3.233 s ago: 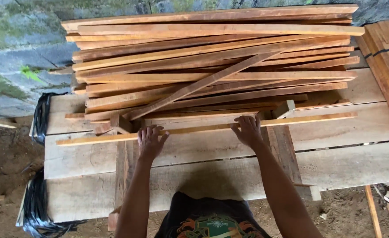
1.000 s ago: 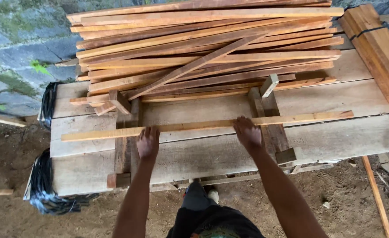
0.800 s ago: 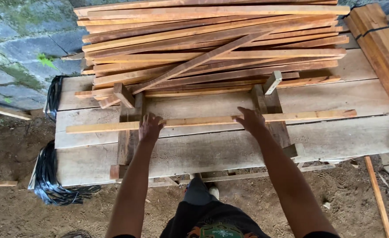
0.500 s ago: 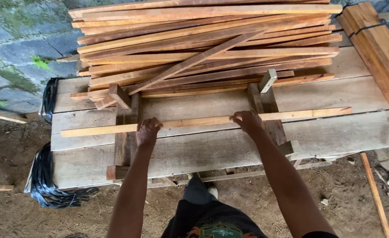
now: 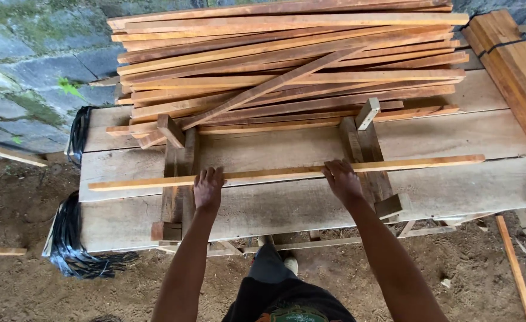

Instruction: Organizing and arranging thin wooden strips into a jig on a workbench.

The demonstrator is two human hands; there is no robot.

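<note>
A long thin wooden strip lies crosswise over two short wooden bearers, one on the left and one on the right, on a bench of wide planks. My left hand rests on the strip above the left bearer, fingers curled over its near edge. My right hand presses on the strip beside the right bearer. Behind the strip sits a big pile of similar wooden strips, one lying slantwise across the others.
A bundle of thicker boards tied with a black band lies at the right end. Black strapping hangs off the bench's left end. A mossy stone wall stands behind. Dirt ground with loose sticks surrounds the bench.
The strip, with both hands on it, has been drawn away from the pile toward the bench's near side and now lies across the two bearers. Over the last second it has barely moved.
</note>
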